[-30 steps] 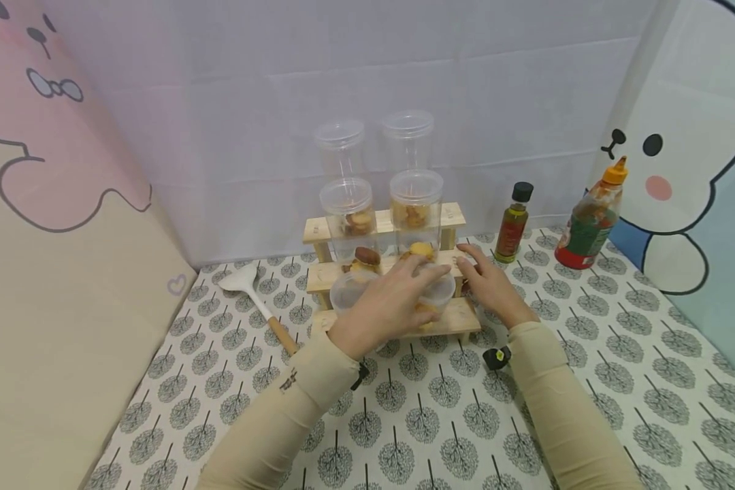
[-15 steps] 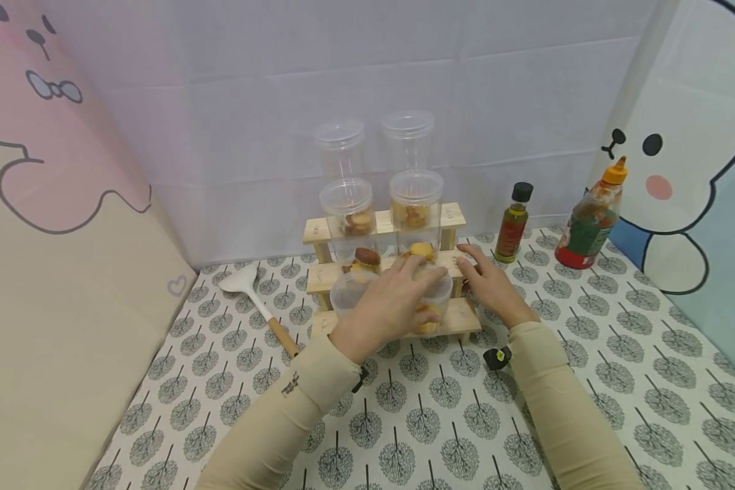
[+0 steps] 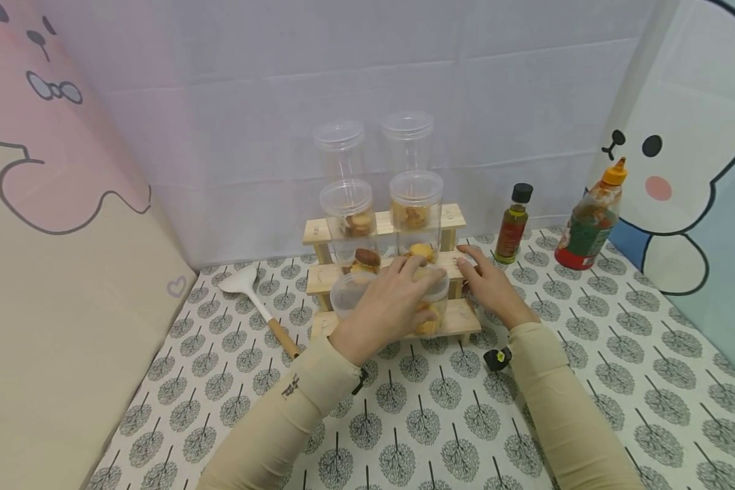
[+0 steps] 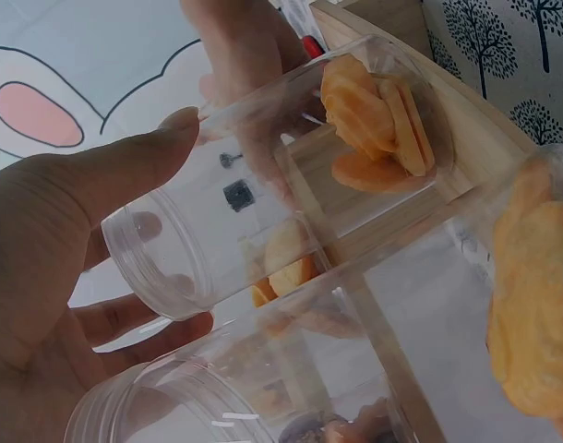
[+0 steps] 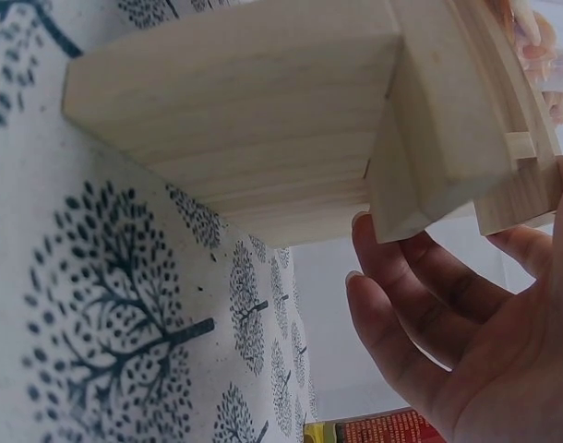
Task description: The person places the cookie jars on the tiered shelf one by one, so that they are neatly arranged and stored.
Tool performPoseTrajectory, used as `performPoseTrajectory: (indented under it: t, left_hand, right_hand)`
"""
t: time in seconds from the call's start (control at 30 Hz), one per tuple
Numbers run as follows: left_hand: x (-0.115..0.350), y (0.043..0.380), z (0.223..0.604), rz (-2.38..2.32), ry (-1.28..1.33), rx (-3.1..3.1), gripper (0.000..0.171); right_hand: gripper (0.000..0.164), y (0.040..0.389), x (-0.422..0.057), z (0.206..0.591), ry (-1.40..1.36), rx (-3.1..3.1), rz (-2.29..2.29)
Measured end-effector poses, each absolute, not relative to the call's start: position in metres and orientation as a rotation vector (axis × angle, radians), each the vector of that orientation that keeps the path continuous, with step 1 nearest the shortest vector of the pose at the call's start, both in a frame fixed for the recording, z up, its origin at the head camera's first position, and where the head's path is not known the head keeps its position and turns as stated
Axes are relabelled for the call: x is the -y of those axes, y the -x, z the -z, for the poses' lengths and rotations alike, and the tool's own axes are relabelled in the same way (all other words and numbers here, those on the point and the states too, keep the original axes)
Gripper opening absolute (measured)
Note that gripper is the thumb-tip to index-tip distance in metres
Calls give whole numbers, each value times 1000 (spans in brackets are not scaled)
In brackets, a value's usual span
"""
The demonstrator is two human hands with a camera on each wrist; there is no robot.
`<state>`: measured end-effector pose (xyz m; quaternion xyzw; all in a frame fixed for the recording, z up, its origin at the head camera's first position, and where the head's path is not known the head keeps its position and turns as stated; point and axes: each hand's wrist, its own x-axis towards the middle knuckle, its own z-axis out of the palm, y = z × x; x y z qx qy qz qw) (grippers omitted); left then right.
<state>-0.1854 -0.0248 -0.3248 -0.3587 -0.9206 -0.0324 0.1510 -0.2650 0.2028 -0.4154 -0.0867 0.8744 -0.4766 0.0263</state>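
My left hand (image 3: 387,306) grips the clear jar (image 3: 436,314) at the right of the front step, fingers and thumb around its lid. Orange-yellow cookies (image 4: 374,120) lie at the bottom of that jar in the left wrist view. A second front jar (image 3: 347,291) stands just left of it, partly hidden by the hand. At the rack's right end, my right hand (image 3: 496,294) holds the middle step of the three-tier wooden rack (image 3: 456,316). In the right wrist view, its fingers (image 5: 392,318) curl at the wooden end.
Two jars (image 3: 416,197) with cookies stand on the middle step, and two more (image 3: 408,139) on the top step. A white spatula (image 3: 245,280) lies left. An oil bottle (image 3: 512,228) and a red sauce bottle (image 3: 589,224) stand right. A small black object (image 3: 497,358) lies by the right sleeve.
The front right jar has shifted slightly to the left in my left hand's grip. My right hand stays at the rack's end.
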Motion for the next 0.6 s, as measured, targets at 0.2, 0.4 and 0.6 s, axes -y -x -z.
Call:
performPoseTrajectory:
  t: [0.2,0.4,0.6]
  left_hand:
    - [25,186,323,105,1031,2650,62]
    - [38,179,318,256,1106,2609,60]
    - [77,162,310,403,1043,2620,62]
  right_hand:
    - [66,265,-204,415,275,-2701,1460]
    - [67,262,-208,418,315,-2709,1424]
    - [67,250,-215,424,306,-2730,1376]
